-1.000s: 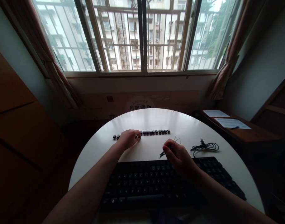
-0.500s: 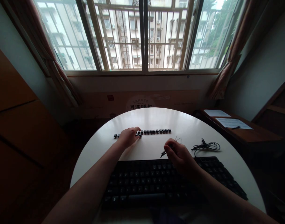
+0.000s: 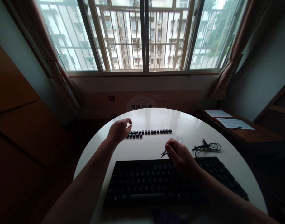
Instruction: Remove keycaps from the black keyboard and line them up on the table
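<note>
My left hand point(image 3: 119, 129) hovers at the left end of the rows of black keycaps point(image 3: 155, 132), hiding some of them. Its thumb and forefinger are curved with a gap between them, and nothing shows in it. A second, shorter row of keycaps point(image 3: 137, 136) lies just in front of the long one. My right hand point(image 3: 179, 153) is closed around a wire keycap puller point(image 3: 164, 153); thin wire loops stick out above the fist and dark ends below. Under the right wrist lies a black keyboard point(image 3: 137, 180), its upper left part bare of keycaps.
A coiled black cable point(image 3: 207, 146) lies behind the keyboard on the round white table point(image 3: 147, 115). On the right, a brown side table point(image 3: 256, 135) holds paper sheets point(image 3: 235, 123) and a pen. A barred window point(image 3: 144, 37) with curtains fills the far wall.
My left hand has moved left and slightly away, off the short row's right end, and its fingers have lifted from the keycaps. My right hand stays nearly still with the puller.
</note>
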`<state>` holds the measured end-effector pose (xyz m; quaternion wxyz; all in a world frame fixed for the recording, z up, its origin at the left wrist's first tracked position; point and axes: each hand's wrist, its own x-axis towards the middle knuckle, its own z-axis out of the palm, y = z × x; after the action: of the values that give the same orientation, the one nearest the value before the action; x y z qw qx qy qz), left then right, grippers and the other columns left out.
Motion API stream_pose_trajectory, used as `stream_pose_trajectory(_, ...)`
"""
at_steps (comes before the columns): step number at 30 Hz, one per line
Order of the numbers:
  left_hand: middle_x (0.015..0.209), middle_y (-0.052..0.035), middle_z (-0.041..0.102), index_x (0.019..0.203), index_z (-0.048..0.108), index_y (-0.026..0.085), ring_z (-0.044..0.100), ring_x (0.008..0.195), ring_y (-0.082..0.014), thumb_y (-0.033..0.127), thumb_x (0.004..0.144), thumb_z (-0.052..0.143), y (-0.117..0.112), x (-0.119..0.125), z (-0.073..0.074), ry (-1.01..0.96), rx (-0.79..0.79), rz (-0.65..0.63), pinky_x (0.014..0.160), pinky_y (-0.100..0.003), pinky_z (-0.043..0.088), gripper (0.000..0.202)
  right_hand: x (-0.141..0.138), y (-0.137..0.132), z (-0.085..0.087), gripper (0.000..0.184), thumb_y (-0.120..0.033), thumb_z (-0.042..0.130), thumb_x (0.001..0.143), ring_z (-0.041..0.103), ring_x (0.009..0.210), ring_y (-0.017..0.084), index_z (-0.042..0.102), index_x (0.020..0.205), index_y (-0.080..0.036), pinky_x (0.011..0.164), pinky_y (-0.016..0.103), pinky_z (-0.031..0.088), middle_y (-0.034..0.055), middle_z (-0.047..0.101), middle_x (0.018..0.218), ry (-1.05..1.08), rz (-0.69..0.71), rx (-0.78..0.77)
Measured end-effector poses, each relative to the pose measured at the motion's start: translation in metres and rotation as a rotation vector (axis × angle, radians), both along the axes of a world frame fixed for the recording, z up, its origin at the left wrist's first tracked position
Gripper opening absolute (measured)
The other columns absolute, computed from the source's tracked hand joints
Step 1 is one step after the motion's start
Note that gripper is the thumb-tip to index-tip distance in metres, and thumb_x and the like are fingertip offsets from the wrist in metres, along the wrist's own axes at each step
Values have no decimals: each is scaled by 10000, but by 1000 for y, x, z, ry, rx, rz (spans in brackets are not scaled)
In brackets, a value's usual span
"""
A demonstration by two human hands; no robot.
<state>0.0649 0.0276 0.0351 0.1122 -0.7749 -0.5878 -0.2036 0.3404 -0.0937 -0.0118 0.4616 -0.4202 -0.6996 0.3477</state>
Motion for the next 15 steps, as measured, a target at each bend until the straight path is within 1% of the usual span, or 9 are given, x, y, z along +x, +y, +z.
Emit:
stream_pose_trajectory(2,837,-22,720,1013,694,243,669,784,-211,283,870,572,1,5,-8,47,-63,-79,658,-278,462,193,0,0,0,362,-511,467,981,407,522,88,501,842,-179,501,205,334,-35,469,601,3,5,-7)
stream_pose_trajectory(4,941,-26,748,1043,707,264,682,855,-219,280,869,590,4,12,-20,74,-127,-146,695,-280,482,210,0,0,0,359,-511,472,979,408,520,88,502,843,-180,498,205,334,-35,471,603,5,6,-12)
stream_pose_trajectory(6,1022,-30,752,1060,714,273,687,900,-226,286,868,602,8,18,-32,88,-167,-184,728,-289,498,223,0,0,0,358,-510,478,977,412,521,88,503,842,-180,498,206,336,-33,476,606,3,6,-13)
stream_pose_trajectory(8,1056,-36,749,1067,717,272,688,917,-230,295,872,601,11,22,-40,102,-187,-209,746,-296,508,228,-1,0,0,357,-509,478,977,411,515,88,503,841,-180,494,207,333,-33,477,601,-1,8,-17)
stream_pose_trajectory(11,1068,-44,747,1070,716,265,689,928,-233,302,879,595,15,24,-45,111,-188,-216,756,-302,514,229,-1,-1,1,355,-507,479,978,405,510,85,507,846,-179,488,204,323,-33,482,601,-7,8,-26)
stream_pose_trajectory(15,1070,-49,747,1091,710,266,689,932,-240,304,871,606,17,25,-46,116,-202,-209,757,-307,521,246,-1,-1,2,353,-508,487,975,411,520,86,514,855,-177,493,204,329,-29,492,611,-11,10,-27)
